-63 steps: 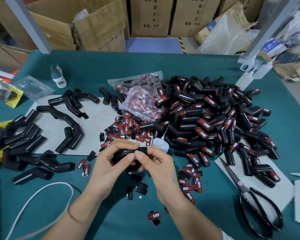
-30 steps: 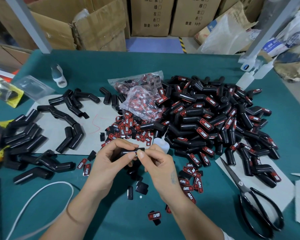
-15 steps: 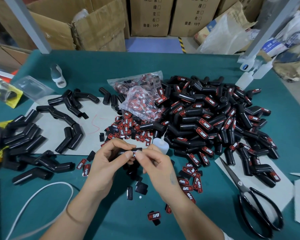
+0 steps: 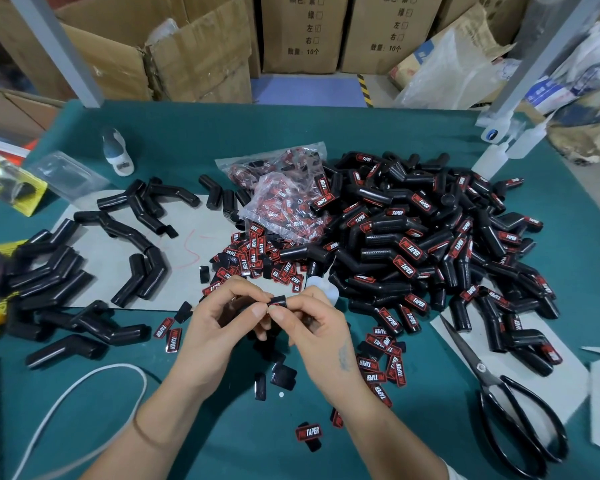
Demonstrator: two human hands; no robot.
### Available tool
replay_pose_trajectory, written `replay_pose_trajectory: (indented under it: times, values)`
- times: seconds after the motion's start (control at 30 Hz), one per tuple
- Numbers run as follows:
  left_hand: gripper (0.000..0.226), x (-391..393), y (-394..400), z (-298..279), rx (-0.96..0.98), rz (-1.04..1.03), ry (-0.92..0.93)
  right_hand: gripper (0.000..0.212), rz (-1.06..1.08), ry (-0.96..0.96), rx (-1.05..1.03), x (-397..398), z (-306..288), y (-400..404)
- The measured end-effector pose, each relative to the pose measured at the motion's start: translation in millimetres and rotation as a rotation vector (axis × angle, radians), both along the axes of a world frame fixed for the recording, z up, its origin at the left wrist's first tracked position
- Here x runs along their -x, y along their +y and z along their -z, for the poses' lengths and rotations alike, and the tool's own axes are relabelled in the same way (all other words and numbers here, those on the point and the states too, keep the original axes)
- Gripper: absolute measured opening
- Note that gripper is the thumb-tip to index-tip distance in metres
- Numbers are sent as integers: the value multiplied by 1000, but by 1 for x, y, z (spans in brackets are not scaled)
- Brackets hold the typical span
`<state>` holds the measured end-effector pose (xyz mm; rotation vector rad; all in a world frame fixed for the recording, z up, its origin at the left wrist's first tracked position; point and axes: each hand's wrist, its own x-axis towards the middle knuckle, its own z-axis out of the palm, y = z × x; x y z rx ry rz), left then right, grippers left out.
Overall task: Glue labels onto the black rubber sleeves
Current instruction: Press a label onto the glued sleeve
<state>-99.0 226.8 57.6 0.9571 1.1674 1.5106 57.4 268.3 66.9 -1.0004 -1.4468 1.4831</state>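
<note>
Cardboard cartons line the back of a green bench where, near its front edge, left hand and right hand pinch one black rubber sleeve between opposed fingers, its long axis running hand to hand.

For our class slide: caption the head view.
Both hands pinch a small black piece between plain sleeves and labelled ones.

Both hands meet over the green worktop, the left hand and right hand pinching one small black sleeve between thumbs and fingertips. Huge pile of labelled sleeves on the right, unlabelled sleeves on the left, loose red labels plus a bag of labels in between. Black scissors lie near the right edge.
</note>
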Motion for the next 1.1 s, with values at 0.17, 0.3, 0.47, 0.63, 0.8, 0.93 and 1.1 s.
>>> replay_pose_trajectory:
  times: [0.17, 0.3, 0.47, 0.63, 0.8, 0.93, 1.1]
  values:
    - [9, -1, -1, 0, -35, -30, 87, 14, -70, 32, 7, -3, 2, 1]
    - [10, -1, 0, -1, -79, -31, 185, 23, -94, -25, 1, -7, 2, 4]
    - [15, 0, 1, -1, -147, -78, 362, 38, -137, -70, -33, -8, 2, 5]
    - [9, 1, 0, 7, -204, -128, 523, 29, -131, -87, -60, -7, -1, 2]
    - [7, 1, 0, 5, -230, -140, 509, 31, -127, -101, -99, -8, -10, 0]
    - [4, 1, 1, 4, -257, -136, 559, 42, -124, -104, -109, -8, -14, -1]
    - [6, -1, 1, 2, -290, -145, 622, 48, -122, -87, -101, -8, -17, -2]
